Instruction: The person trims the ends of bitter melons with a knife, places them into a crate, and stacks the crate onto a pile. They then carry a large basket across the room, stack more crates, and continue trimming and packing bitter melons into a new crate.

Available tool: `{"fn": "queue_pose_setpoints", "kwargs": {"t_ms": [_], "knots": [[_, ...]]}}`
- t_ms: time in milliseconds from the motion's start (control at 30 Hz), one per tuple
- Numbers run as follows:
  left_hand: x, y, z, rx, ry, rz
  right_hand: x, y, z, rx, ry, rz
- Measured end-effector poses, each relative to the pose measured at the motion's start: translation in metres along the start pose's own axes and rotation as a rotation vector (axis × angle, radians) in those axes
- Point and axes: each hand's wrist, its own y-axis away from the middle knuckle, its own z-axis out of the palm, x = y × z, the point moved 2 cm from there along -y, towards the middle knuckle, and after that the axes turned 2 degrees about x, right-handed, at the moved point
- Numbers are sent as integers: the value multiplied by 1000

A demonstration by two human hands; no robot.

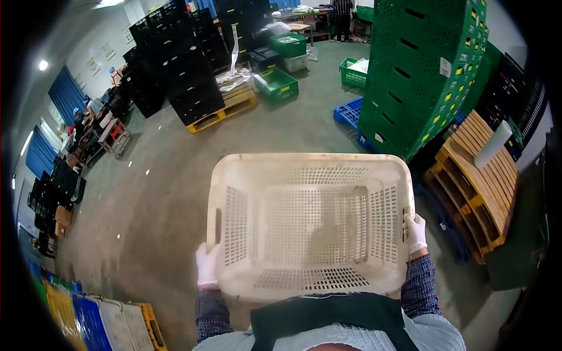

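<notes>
A large off-white plastic basket with slotted walls and a perforated bottom is held in front of my body, above the floor. Nothing lies inside it. My left hand, in a white glove, grips its left side just below the handle slot. On the opposite side my right hand, gloved too, is closed on the rim by the right handle slot. Some fingers of both hands are hidden by the basket's wall.
Tall green crates are stacked ahead on the right, beside wooden pallets. Black crates stand on a yellow pallet ahead left. Green bins sit farther back. Boards lean at lower left. People work at the far left.
</notes>
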Motion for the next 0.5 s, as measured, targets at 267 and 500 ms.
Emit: {"fn": "queue_pose_setpoints", "kwargs": {"t_ms": [267, 500], "knots": [[66, -211, 155, 34, -107, 9, -83, -281, 119, -24, 34, -97], [102, -338, 244, 178, 0, -12, -204, -436, 245, -98, 101, -98]]}}
